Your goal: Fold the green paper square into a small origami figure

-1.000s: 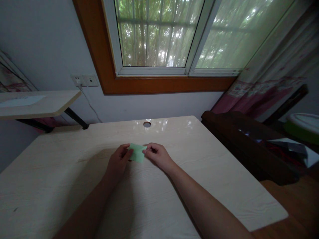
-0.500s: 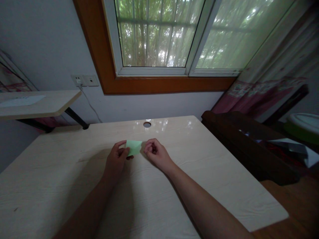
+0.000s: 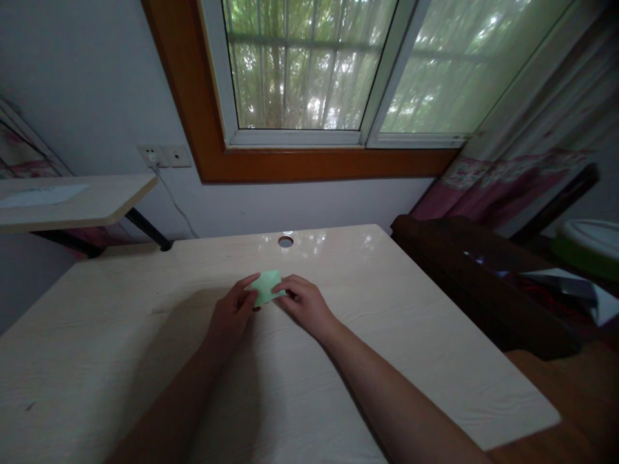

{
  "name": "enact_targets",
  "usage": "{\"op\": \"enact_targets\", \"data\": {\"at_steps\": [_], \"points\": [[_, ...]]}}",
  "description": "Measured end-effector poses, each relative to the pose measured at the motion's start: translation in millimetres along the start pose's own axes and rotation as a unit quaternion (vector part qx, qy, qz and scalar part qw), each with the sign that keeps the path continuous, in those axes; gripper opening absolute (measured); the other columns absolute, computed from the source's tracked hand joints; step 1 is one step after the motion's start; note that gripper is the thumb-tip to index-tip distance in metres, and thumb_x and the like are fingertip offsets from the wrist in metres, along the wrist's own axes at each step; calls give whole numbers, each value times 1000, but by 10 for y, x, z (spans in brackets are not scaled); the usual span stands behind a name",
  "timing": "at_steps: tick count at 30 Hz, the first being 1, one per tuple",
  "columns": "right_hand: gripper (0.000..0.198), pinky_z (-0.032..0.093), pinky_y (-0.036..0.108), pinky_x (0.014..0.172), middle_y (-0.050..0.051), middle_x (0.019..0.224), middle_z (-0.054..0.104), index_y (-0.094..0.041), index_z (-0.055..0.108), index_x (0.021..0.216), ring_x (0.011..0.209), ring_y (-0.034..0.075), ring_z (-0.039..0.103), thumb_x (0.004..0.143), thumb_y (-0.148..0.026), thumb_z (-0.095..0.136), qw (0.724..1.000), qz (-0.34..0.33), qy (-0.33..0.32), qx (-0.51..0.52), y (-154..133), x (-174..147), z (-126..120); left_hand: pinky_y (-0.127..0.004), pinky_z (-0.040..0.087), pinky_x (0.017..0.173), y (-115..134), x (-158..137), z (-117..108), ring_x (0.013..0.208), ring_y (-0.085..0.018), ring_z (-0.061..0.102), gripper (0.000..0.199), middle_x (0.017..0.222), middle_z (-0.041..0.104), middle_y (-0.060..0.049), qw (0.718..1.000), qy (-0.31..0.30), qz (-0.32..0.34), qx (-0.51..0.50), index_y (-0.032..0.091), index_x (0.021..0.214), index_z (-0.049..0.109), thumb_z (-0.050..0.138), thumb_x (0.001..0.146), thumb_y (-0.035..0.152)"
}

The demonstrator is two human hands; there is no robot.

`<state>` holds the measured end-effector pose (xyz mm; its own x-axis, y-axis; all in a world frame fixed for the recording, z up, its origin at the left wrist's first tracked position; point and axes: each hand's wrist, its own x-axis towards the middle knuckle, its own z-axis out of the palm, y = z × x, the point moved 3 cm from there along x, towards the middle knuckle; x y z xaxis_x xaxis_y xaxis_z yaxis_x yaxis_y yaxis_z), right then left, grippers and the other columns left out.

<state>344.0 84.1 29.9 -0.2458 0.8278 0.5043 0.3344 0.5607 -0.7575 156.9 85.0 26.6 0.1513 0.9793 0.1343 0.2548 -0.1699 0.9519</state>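
A small piece of light green paper (image 3: 265, 287) is held just above the table (image 3: 309, 374), between my two hands. My left hand (image 3: 233, 308) pinches its left side, thumb in front and some fingers behind it. On the other side, my right hand (image 3: 304, 299) has its thumb and fingers closed on the paper's right edge. Whether the paper is folded I cannot make out for sure. My fingers cover both of its ends.
A round cable hole (image 3: 285, 241) is near the table's back edge. At the left stands a raised shelf (image 3: 111, 200) with a paper sheet (image 3: 43, 196) on it. Dark wooden furniture (image 3: 464, 277) stands beyond the table's right edge. A window (image 3: 309, 71) is ahead.
My right hand, which was beside the paper, has moved left and taken hold of its right edge. The paper and my left hand have shifted slightly right, and the paper has turned.
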Motion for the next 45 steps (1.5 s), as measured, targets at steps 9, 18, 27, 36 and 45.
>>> {"op": "enact_targets", "data": {"at_steps": [9, 18, 27, 36, 45], "points": [[13, 48, 30, 75, 6, 97, 70, -23, 72, 95, 87, 18, 63, 88, -31, 64, 997, 49, -23, 48, -43, 12, -32, -28, 51, 76, -4, 23, -39, 84, -18, 63, 31, 94, 69, -4, 999, 4, 45, -5, 20, 103, 69, 51, 78, 16], [15, 46, 27, 72, 6, 100, 67, -22, 72, 93, 87, 17, 62, 84, -34, 69, 993, 72, -7, 88, -43, 28, -36, -28, 51, 76, -71, 51, -45, 81, -17, 65, 18, 94, 70, -4, 999, 10, 43, -6, 21, 94, 69, 66, 80, 31], [19, 42, 26, 64, 3, 77, 63, -18, 67, 78, 68, 14, 54, 82, -36, 68, 985, 140, 21, 103, 70, 6, -26, -22, 45, 63, -118, 32, -15, 67, -13, 57, 20, 74, 62, 1, 999, 11, 48, -6, 18, 77, 59, 72, 77, 34], [24, 41, 23, 62, -1, 77, 59, -20, 62, 99, 66, 11, 51, 78, -30, 71, 968, 160, 20, 191, 133, -32, 54, -31, 54, 75, -122, 27, 61, 75, -15, 66, 38, 83, 64, 0, 995, -41, 33, -85, 21, 113, 56, 69, 79, 30], [32, 42, 23, 63, 0, 77, 60, -19, 67, 107, 67, 11, 52, 81, -37, 69, 973, 158, -15, 164, 101, -28, 46, -32, 53, 77, -30, 26, 37, 81, -20, 66, 25, 91, 71, -6, 996, -57, 68, 31, 22, 102, 71, 64, 80, 29]]}}
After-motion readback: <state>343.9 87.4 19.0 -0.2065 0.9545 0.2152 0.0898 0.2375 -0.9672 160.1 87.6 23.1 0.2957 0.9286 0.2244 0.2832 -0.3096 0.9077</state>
